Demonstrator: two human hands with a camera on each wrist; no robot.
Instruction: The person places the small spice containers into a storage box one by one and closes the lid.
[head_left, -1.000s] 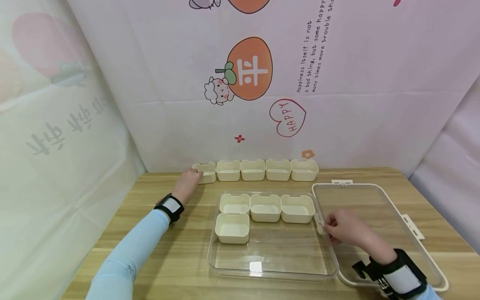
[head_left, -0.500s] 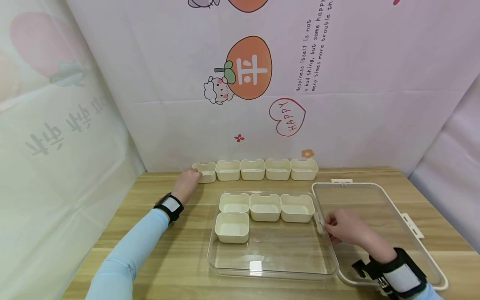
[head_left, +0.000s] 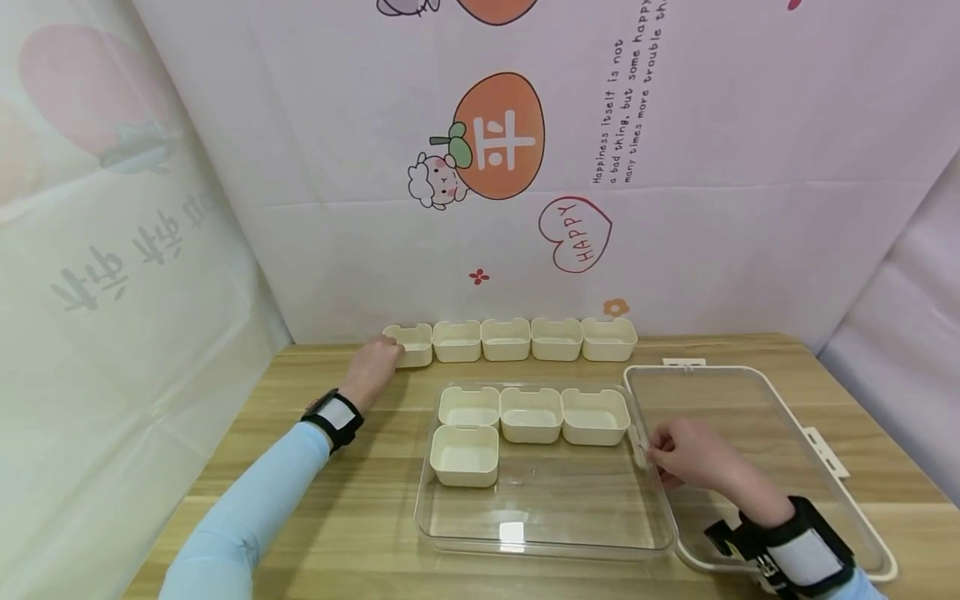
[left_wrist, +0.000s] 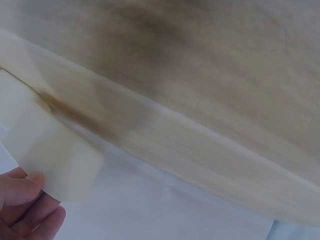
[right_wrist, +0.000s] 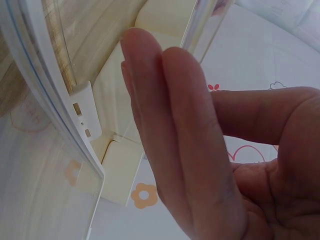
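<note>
In the head view my left hand [head_left: 373, 368] pinches the rim of the leftmost small cream box [head_left: 415, 353] in the back row. The left wrist view has the thumb [left_wrist: 22, 189] against that box's pale wall [left_wrist: 55, 155]. My right hand [head_left: 693, 454] grips the right rim of a shallow clear plastic box [head_left: 570, 508], where it meets the lid. In the right wrist view the fingers [right_wrist: 185, 130] run nearly straight and hide the thumb's tip. Several cream boxes stand inside the clear box: a back row of three, and one cream box [head_left: 464, 457] in front at the left.
A clear lid with a cream frame [head_left: 780, 417] and side latches [head_left: 827, 452] lies to the right, partly under my right forearm. Several more cream boxes [head_left: 556, 342] line the back edge of the wooden table [head_left: 315, 517]. A printed cloth [head_left: 337, 250] hangs behind.
My left wrist and forearm have shifted slightly left, with the fingers still at the same box. The right hand and the boxes stay where they were.
</note>
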